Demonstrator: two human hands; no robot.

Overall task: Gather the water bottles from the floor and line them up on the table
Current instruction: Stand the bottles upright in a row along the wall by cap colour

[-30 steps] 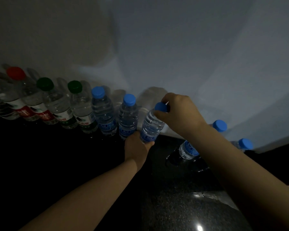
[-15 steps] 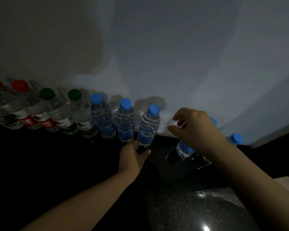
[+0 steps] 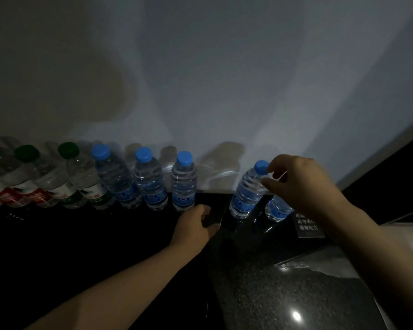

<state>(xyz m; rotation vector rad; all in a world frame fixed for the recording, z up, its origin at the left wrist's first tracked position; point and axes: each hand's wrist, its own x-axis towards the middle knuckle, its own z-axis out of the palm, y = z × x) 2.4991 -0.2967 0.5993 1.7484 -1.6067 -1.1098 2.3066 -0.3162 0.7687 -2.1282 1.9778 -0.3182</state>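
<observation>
Blue-capped bottle (image 3: 247, 191): right hand (image 3: 303, 184) curls at its neck, grasp unclear in gloom; left hand (image 3: 193, 225) relaxed, empty.

A pale wall (image 3: 224, 79) fills the upper view, with soft grey shadows spread across it. Near the wall's foot, toward its right end, lies a small dark sign (image 3: 308, 225) with white lettering too blurred to read. A dark band (image 3: 391, 167) borders the wall's right edge.
</observation>
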